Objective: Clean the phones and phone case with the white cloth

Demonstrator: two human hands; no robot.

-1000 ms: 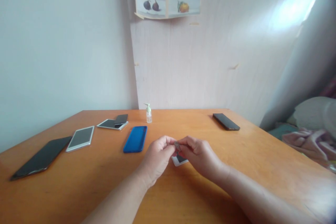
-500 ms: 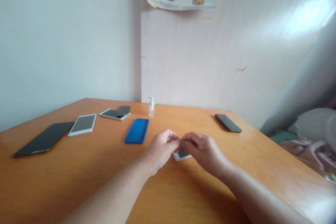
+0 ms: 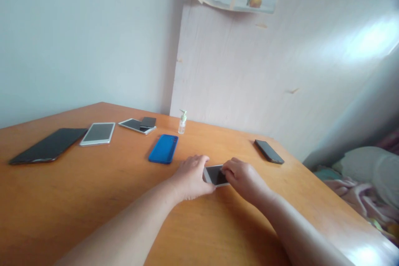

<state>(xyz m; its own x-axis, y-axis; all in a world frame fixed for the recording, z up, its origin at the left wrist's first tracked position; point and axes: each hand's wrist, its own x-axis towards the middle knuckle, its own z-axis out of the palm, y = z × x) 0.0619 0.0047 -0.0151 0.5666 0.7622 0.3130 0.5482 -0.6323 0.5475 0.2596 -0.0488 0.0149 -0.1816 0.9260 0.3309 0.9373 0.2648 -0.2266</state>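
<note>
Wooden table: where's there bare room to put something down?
The wooden table shows bare wood between the pump bottle and the black smartphone, and between the black tablet and the left forearm. It is crowded at the left, where the black tablet and white tablet lie close together, and around the white smartphone, where the left hand and right hand are.

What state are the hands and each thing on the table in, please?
White phone: flat, dark screen up
Left hand: spread around its left end
Right hand: fingers bent, at its screen
Blue phone or case: flat
Pump bottle: upright
White tablet: flat, screen up
Large black device: flat
White-framed device: flat, partly covered
Small dark item: atop that device
Dark phone: flat
</note>
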